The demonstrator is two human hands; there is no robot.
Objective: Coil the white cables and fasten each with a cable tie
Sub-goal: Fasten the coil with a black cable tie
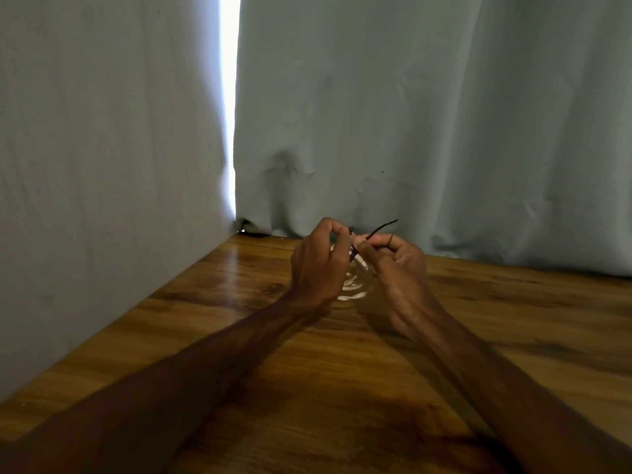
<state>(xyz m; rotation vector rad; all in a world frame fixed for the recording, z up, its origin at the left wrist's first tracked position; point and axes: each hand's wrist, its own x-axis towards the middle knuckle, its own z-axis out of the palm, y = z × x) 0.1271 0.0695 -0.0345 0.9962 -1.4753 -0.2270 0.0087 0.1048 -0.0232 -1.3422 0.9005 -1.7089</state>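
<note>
Right fingertips [378,239] were clamped together on the strap of the black cable tie [382,228], just above the white cable coil [352,286]. The tie's free tail poked up and right from that pinch. Left fingertips [337,231] were curled in at the top of the coil, pinching near the tie's small head [351,230]; whether they also gripped the cable turns there I could not tell, too dark. Left hand [319,266] sat left of the coil and right hand [402,270] right of it, both touching it, and the coil hung between them, partly hidden. It looked to be raised off the wooden table [342,388] below, though the gap was hard to read. Pale curtain [427,131] hung behind the coil, with a bright slit [229,97] far up-left.

Judged step: threading or cinching the tie round the bundle.

Risks:
- Loops could spring loose if the left pinch eased while the right pulled.
- The tail could miss or back out of the head, as the fingers covered it.
- A skewed pull might catch only some turns, leaving a slack bundle.
</note>
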